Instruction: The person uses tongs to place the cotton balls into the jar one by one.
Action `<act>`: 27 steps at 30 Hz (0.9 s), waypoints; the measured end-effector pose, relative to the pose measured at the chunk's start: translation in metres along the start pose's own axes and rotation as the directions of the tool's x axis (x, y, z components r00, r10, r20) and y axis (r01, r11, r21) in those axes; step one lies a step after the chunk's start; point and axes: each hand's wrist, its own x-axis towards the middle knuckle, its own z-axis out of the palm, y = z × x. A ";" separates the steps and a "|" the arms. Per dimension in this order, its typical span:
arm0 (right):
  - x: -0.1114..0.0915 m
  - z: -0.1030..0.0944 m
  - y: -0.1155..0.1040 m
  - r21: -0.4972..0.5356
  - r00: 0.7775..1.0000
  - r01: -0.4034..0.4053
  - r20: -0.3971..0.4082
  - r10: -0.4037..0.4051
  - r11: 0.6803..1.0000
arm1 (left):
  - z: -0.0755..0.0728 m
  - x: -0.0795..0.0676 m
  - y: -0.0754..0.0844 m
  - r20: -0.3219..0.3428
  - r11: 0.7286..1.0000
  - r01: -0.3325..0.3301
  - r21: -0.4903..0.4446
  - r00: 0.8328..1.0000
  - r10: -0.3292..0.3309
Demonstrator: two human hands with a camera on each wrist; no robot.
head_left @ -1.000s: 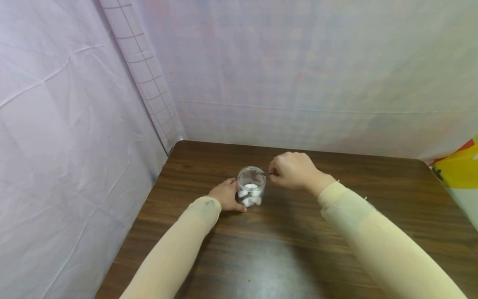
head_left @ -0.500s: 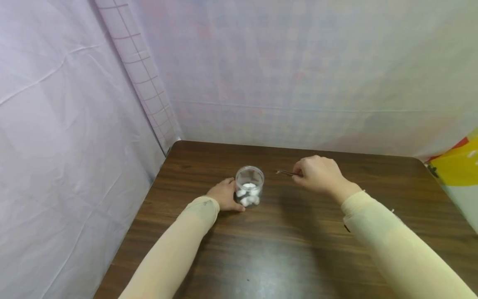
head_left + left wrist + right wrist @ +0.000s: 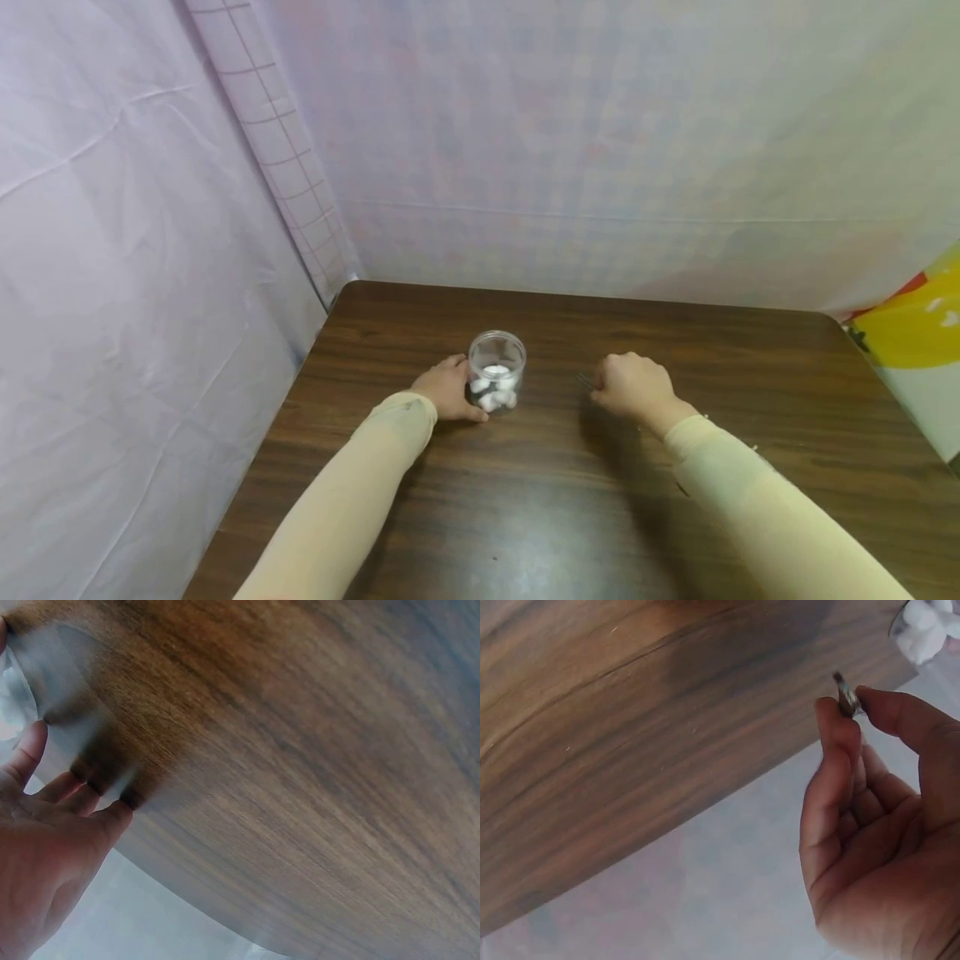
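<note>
A clear, lidless jar (image 3: 497, 357) stands upright on the table with several white cotton balls (image 3: 495, 390) inside. My left hand (image 3: 444, 389) holds the jar from its left side, thumb in front and fingers behind. In the left wrist view, part of the jar (image 3: 16, 694) shows beside the left hand (image 3: 56, 847); some fingertips rest on the tabletop. To the right of the jar, my right hand (image 3: 633, 386) pinches thin metal tweezers (image 3: 845, 694) between thumb and forefinger. The tips (image 3: 584, 380) point left toward the jar, apart from it. No cotton ball shows at them.
The dark wood-grain table (image 3: 540, 492) has its back edge by a pale cloth backdrop (image 3: 570, 133). White cloth (image 3: 112, 317) hangs at the left. A yellow and red item (image 3: 918, 325) lies beyond the right edge.
My right hand has drawn the tweezers out from the jar's mouth, to the right, then lower and nearer to me. My left hand stays at the jar.
</note>
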 end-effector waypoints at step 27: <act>0.010 0.027 -0.015 0.106 0.979 -0.199 0.060 0.193 0.974 | -0.002 -0.001 0.001 0.000 1.000 -0.012 0.011 1.000 0.012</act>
